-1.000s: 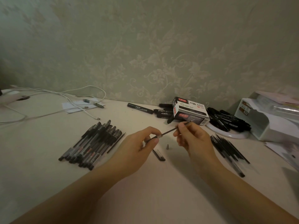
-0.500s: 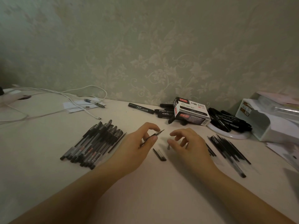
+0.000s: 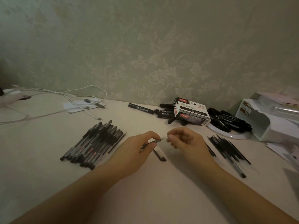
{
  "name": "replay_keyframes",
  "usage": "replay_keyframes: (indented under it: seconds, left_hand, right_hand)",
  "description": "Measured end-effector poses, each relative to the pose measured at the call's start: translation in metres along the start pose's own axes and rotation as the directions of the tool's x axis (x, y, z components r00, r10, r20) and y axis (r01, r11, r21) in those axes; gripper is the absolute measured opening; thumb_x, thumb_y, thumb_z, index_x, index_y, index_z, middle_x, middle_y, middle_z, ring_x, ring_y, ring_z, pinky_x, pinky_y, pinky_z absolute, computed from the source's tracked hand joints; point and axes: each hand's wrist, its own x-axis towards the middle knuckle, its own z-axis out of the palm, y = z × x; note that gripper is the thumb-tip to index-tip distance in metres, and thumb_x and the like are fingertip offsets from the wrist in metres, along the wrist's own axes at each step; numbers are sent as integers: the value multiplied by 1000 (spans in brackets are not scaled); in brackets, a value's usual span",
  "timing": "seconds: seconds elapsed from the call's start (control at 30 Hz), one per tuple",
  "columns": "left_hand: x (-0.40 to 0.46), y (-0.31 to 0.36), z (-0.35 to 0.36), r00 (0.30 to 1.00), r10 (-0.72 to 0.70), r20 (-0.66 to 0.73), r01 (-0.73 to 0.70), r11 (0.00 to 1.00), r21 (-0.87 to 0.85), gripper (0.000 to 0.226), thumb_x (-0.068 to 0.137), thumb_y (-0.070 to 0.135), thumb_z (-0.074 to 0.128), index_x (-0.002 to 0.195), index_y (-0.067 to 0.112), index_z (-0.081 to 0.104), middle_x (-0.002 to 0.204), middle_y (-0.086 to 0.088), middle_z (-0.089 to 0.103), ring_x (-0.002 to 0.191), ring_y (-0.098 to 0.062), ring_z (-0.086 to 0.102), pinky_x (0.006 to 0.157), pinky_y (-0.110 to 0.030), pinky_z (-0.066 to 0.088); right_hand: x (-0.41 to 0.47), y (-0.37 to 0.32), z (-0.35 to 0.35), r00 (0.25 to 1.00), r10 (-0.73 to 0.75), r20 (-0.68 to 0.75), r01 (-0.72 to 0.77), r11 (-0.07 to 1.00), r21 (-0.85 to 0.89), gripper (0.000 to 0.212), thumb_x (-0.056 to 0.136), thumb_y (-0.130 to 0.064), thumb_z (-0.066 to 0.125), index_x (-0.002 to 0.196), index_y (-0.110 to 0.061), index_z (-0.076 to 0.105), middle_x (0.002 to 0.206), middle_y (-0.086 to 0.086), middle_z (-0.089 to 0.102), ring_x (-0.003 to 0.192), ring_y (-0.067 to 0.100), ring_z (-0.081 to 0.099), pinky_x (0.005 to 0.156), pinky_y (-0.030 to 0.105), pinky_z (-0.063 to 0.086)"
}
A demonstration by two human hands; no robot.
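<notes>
The left hand pinches a thin refill between thumb and forefinger at centre frame, held just above the worktop with its tip pointing right. The right hand hovers just beside that tip with its fingers curled and thumb and forefinger pressed together; I cannot tell whether anything small sits between them. Below the gap between the hands a dark barrel lies on the worktop. A row of pens lies side by side at left of centre, and a loose pile of refills at right. Further back stands a box with markers heaped to its right on a white plate. White cables trail across the upper left.
</notes>
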Motion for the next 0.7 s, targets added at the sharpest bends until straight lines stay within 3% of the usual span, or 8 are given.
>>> replay_keyframes:
  seconds: [0.2,0.33,0.4,0.47,0.53,0.63,0.7]
  left_hand:
    - [0,4,0,999,44,13,-44,999,5,15,98,35,46,110,40,54,69,3,55,55,-2,48,51,-13,36]
    - [1,5,1,1000,15,1,-15,1000,11,15,97,37,46,112,35,51,72,7,54,58,0,48,50,-14,33]
    - [1,7,1,1000,26,3,-26,999,28,16,98,35,45,111,33,56,76,11,55,66,1,50,55,-13,35]
    - [1,10,1,999,54,6,-55,997,60,20,99,31,45,113,29,59,92,13,60,83,0,54,70,-20,45]
    - [1,12,1,996,90,-9,-89,993,79,22,99,29,46,116,26,60,103,10,63,93,-2,56,81,-24,47]
    - [1,12,3,992,124,-32,-120,988,93,21,98,28,48,114,26,61,102,9,63,92,-3,56,81,-26,47]
    - [1,10,4,992,125,-35,-121,988,93,19,98,28,49,112,27,62,98,10,63,89,-3,55,79,-27,47]
  right_hand:
    - [-3,0,6,993,-32,116,34,999,-15,11,87,-8,71,95,-15,73,86,3,75,75,11,67,70,17,52]
    - [-4,0,5,991,-18,130,25,999,-48,12,85,-12,73,95,-20,74,85,-1,75,74,7,68,71,14,52]
    - [-4,0,5,991,-23,129,30,998,-55,9,87,-14,72,93,-20,74,82,-2,75,72,6,67,69,14,51]
    - [-4,0,4,991,-35,132,49,993,-107,4,90,-23,68,90,-22,72,79,-4,73,73,7,65,69,17,52]
    - [-5,1,6,989,-63,137,88,980,-181,18,94,-36,60,85,-22,68,73,-4,67,71,9,61,69,22,49]
    - [-7,3,9,988,-92,126,118,970,-212,42,94,-50,49,69,-18,59,60,-3,52,58,7,47,57,19,40]
    - [-6,4,11,989,-99,109,120,971,-205,47,93,-55,46,62,-21,54,56,-5,49,55,7,44,56,17,37]
